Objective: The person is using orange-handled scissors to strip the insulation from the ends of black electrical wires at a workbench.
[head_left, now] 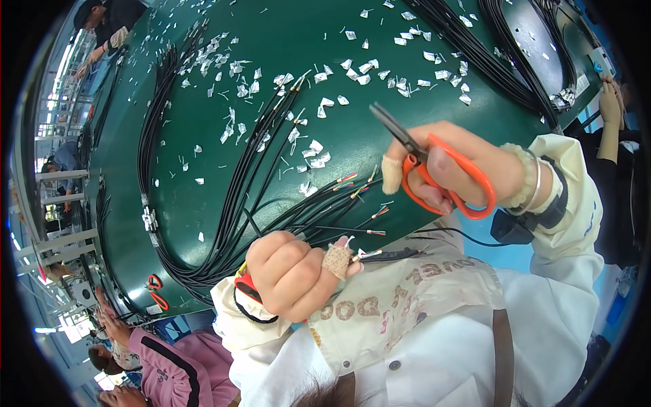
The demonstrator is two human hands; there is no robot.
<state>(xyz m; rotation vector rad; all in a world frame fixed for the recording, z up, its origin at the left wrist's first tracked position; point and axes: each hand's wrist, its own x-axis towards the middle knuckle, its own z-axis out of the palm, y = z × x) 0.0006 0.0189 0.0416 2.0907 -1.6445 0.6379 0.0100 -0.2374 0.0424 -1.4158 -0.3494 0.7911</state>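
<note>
My left hand [288,275] is closed in a fist over the lower middle, pinching the end of a black cable; pale wires and white strands [367,256] stick out past its beige-taped finger. To the right, my right hand [468,163] grips a pair of scissors [483,192] by the orange handles. Their dark blades point up and to the left, close together and apart from the cable. One right fingertip wears a beige cover. Beyond my left hand lie several black cables [234,197], some with stripped ends showing coloured wires [378,213].
White and silvery scraps [363,79] litter the green table [325,41]. More black cable bundles lie at the far right [481,61] and left [150,122]. Red-handled scissors [157,293] rest at the left edge. A person in pink [180,359] sits at the left; others work around the table.
</note>
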